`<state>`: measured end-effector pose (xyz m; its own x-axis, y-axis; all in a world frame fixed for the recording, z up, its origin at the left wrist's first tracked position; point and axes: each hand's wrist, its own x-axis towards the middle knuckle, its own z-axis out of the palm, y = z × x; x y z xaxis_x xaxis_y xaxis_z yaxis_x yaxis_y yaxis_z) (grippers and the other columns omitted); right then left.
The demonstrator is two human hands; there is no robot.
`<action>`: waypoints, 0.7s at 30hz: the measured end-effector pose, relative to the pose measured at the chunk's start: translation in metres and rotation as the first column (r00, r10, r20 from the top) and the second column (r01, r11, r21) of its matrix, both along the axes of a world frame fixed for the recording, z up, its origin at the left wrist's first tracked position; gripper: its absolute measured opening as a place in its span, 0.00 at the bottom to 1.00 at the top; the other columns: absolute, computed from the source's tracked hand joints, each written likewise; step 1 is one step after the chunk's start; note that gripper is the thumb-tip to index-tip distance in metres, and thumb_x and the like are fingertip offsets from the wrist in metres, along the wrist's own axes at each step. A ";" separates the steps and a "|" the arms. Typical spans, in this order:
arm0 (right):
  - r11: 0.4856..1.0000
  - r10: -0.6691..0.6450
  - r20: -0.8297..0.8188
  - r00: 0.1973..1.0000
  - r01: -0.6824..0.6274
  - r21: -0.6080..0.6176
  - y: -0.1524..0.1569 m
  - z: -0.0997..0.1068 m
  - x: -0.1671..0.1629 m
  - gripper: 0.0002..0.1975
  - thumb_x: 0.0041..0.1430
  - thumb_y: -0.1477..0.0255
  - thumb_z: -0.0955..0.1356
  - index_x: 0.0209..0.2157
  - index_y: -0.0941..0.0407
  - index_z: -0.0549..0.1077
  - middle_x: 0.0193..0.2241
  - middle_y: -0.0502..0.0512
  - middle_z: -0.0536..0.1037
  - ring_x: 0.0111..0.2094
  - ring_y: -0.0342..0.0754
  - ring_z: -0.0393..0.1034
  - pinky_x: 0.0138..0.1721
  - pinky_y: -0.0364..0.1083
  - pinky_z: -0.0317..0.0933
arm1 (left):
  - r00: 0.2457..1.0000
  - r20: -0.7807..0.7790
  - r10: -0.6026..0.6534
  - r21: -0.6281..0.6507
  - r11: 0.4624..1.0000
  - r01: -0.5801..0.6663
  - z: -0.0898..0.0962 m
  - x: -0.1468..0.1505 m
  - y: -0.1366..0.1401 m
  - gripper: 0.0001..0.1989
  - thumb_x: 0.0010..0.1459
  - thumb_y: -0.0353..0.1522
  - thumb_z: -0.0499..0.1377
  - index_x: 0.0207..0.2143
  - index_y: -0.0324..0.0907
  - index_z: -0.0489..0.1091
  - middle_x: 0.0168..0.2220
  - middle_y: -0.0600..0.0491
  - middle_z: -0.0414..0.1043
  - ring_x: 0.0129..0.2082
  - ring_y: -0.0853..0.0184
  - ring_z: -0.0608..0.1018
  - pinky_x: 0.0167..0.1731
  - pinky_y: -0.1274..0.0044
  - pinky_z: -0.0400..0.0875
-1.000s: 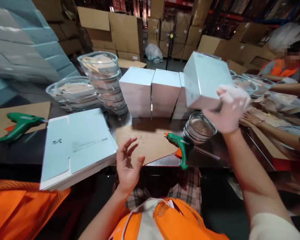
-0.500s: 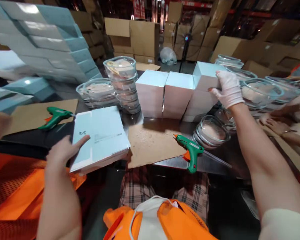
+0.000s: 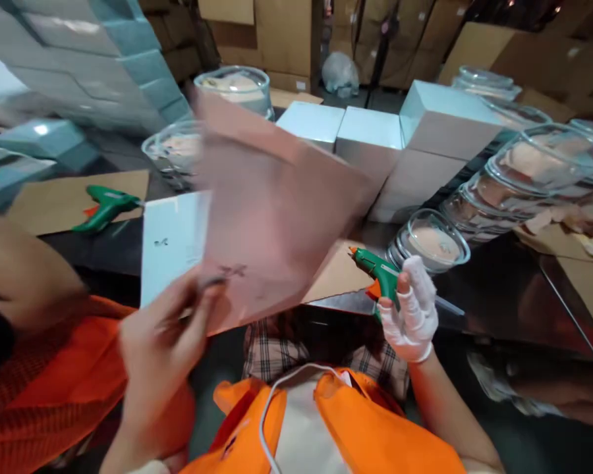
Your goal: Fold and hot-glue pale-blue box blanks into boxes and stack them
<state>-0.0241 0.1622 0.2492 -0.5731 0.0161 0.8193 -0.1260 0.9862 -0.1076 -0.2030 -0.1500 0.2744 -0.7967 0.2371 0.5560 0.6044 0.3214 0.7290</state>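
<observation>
Pinched between the thumb and fingers of my left hand [image 3: 163,349] is a flat folded carton [image 3: 277,217], smeared by motion, with small dark print near its lower edge. It tilts up over the table and hides part of the pale stack of flat cartons [image 3: 170,230]. My right hand [image 3: 412,322], in a white glove with some fingertips bare, is raised with its fingers apart and holds nothing. Just behind it lies a green glue gun [image 3: 380,270] with an orange trigger, its grip partly hidden by the fingers. The nozzle rests by a brown cardboard sheet [image 3: 338,273].
White boxes [image 3: 429,135] stand in a row at the back. Glass dishes [image 3: 432,240] are stacked at the right, others [image 3: 172,148] at the left. A second glue gun [image 3: 109,205] lies on cardboard at the left. A co-worker's arm [image 3: 27,270] reaches in there.
My left hand has lifted a flat carton off the stack and swung it rightward. My right hand has left the white box at the back and come down beside the glue gun.
</observation>
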 end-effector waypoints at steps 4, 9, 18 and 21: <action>0.997 0.044 0.057 0.997 -0.040 -0.063 -0.017 0.005 0.004 0.34 0.67 0.75 0.69 0.72 0.45 0.64 0.58 0.60 0.81 0.60 0.59 0.76 0.59 0.60 0.72 | 0.843 -0.036 -0.537 -0.217 0.828 0.518 -0.042 0.032 0.037 0.20 0.65 0.27 0.59 0.57 0.47 0.78 0.47 0.52 0.87 0.39 0.64 0.88 0.39 0.79 0.82; 0.856 0.134 0.305 0.943 0.045 -0.515 -0.010 0.007 0.014 0.10 0.74 0.67 0.66 0.45 0.53 0.80 0.42 0.56 0.86 0.43 0.51 0.81 0.48 0.51 0.74 | 0.827 0.041 -0.561 -0.178 0.810 0.558 -0.096 0.029 0.029 0.21 0.67 0.25 0.55 0.57 0.46 0.79 0.48 0.47 0.86 0.44 0.61 0.88 0.44 0.76 0.82; 0.345 0.806 0.370 0.462 0.142 -0.928 -0.005 -0.014 -0.004 0.36 0.61 0.45 0.73 0.59 0.57 0.73 0.47 0.62 0.83 0.46 0.53 0.79 0.46 0.50 0.74 | 0.894 -0.019 -0.447 -0.159 0.884 0.439 -0.101 0.010 -0.004 0.20 0.66 0.25 0.57 0.56 0.46 0.80 0.45 0.49 0.87 0.41 0.64 0.88 0.42 0.78 0.81; 0.000 0.893 0.165 0.418 0.366 -0.930 -0.015 -0.044 0.001 0.41 0.52 0.45 0.78 0.58 0.54 0.69 0.40 0.56 0.82 0.36 0.48 0.77 0.36 0.45 0.71 | 0.904 0.079 -0.421 -0.236 0.873 0.427 -0.113 0.014 -0.006 0.23 0.66 0.26 0.53 0.58 0.43 0.79 0.49 0.46 0.86 0.46 0.63 0.87 0.48 0.75 0.82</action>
